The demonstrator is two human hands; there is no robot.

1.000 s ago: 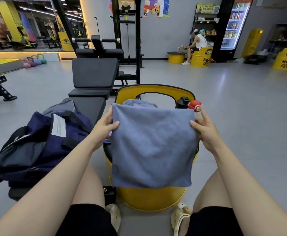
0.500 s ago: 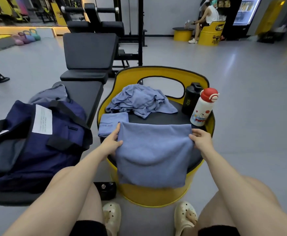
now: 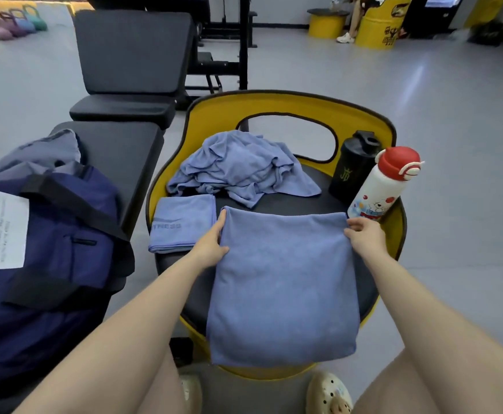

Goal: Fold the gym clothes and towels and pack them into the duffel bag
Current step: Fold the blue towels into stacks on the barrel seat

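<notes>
Head view: you look forward and steeply down from your head onto the yellow barrel seat [image 3: 286, 106].
Nearness: close; the seat fills the centre, your forearms enter from below.
Beyond the seat: gym floor recedes upward.

A black shaker bottle [image 3: 353, 168] and a white bottle with a red cap [image 3: 381, 183] stand touching at the right of the yellow barrel seat [image 3: 274, 106]. Pastel kettlebells [image 3: 17, 22] line the floor far left, beyond a black bench [image 3: 130, 55].
</notes>
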